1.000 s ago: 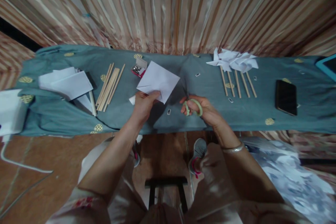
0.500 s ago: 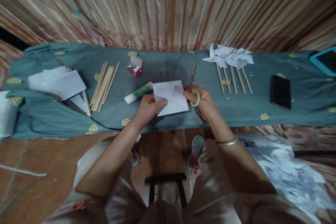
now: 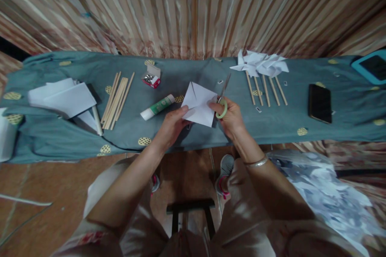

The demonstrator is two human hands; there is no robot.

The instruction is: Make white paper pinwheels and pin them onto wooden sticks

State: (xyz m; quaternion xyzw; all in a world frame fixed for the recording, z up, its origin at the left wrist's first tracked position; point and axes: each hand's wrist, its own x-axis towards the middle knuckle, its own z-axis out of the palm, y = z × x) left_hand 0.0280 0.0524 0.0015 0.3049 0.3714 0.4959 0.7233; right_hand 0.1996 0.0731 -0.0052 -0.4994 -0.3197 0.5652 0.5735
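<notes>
Head view (only one): table w/ green-blue cloth [image 3: 280, 122], glue stick [image 3: 157, 107] taken as ref. White paper square [image 3: 199, 105] is just right of glue stick, held up in both hands, w/ a slit running in from its far corner; prob other slits or creases too, can't make out each. L hand [image 3: 171, 125], on near side & slightly right of glue stick, pinches the paper's left side, thumb on top. R hand [image 3: 230, 116], further right of glue stick, does two jobs: thumb on paper's right edge, fingers hooked in green handles of scissors [image 3: 224, 91], blades pointing away from body & clear of the slit. Hands apart from each other, linked only by the paper. Step in hand looks like cutting, prob at a pause: paper gripped & lined up, blades not on it. Another cut would call for L hand keeping paper steady, R thumb off it & blades brought to a corner, stopping short of centre. Elsewhere: small box [image 3: 152, 75] w/ shiny bits lies beyond glue stick, thin sticks [image 3: 117, 100] left of it, paper stack [image 3: 64, 98] further left; paper pinwheels [image 3: 262, 65] well right of glue stick, phone [image 3: 319, 103] further right again
</notes>
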